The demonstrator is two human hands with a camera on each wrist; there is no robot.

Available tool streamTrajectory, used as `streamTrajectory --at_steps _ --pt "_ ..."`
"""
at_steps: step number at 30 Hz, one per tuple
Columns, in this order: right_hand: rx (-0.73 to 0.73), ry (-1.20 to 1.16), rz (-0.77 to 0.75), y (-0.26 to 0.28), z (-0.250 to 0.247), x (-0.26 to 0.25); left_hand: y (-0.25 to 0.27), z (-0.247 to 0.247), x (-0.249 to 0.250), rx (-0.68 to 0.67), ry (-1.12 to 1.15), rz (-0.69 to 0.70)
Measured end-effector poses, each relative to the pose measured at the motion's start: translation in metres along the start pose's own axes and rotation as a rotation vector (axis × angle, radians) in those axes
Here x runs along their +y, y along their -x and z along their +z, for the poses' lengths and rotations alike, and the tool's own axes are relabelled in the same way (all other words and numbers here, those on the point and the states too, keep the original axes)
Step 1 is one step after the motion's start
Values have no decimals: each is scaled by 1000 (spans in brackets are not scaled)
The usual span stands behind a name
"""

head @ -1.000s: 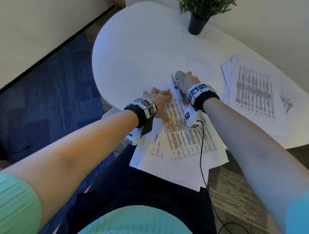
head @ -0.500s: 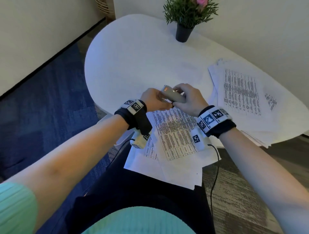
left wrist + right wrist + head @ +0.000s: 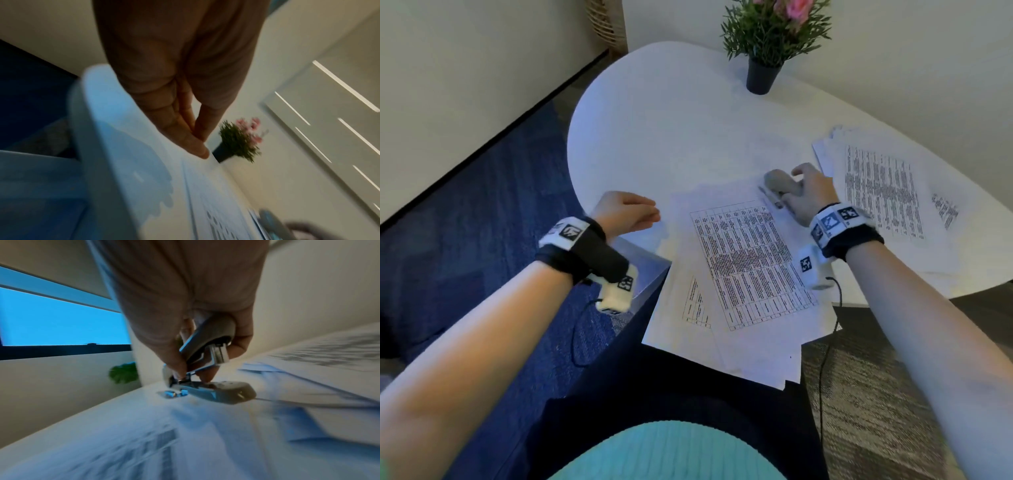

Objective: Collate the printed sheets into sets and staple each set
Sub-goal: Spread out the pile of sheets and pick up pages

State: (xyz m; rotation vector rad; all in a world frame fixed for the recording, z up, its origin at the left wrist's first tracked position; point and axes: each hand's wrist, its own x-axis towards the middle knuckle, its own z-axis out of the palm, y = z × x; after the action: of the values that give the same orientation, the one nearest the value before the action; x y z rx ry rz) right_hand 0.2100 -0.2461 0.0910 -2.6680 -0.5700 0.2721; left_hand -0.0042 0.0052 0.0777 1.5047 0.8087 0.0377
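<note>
A set of printed sheets (image 3: 743, 260) lies fanned over the near edge of the white table (image 3: 654, 137). My right hand (image 3: 799, 183) grips a grey stapler (image 3: 779, 183) at the set's far right corner. In the right wrist view the stapler (image 3: 207, 340) hangs swung open under the right hand (image 3: 193, 374), its base (image 3: 222, 392) low over the paper. My left hand (image 3: 643, 216) hovers left of the sheets near the table's edge, holding nothing. In the left wrist view the left hand (image 3: 199, 146) shows straight fingers held together.
A second stack of printed sheets (image 3: 883, 192) lies at the right of the table. A potted plant (image 3: 762, 73) stands at the back. Blue carpet (image 3: 482, 222) lies to the left, and a black cable (image 3: 828, 342) hangs from my right wrist.
Both hands held the stapler over the sheets half a second ago. The left hand has let go and drawn away to the left. The right hand carried the stapler right, toward the set's corner.
</note>
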Motion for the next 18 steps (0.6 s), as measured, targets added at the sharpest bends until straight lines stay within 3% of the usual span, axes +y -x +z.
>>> streamTrajectory --at_steps 3,6,11,13,15,17,18 --pt "-19 41 145 -18 -8 18 11 -40 -22 120 134 -93" --pt "-58 72 191 -25 -12 26 18 -64 -48 151 111 -187" --pt "195 9 54 8 -9 26 12 -56 -78 111 47 -331" --pt "239 -44 -24 38 -3 25 4 -44 -76 104 128 -376" --pt "171 -68 -86 68 4 25 -8 -45 -78 71 88 -439" --pt "2 7 -75 85 10 27 -16 -42 -82 68 -484 -180" --pt "-99 73 -32 88 13 30 -14 -39 -74 88 -406 -218"
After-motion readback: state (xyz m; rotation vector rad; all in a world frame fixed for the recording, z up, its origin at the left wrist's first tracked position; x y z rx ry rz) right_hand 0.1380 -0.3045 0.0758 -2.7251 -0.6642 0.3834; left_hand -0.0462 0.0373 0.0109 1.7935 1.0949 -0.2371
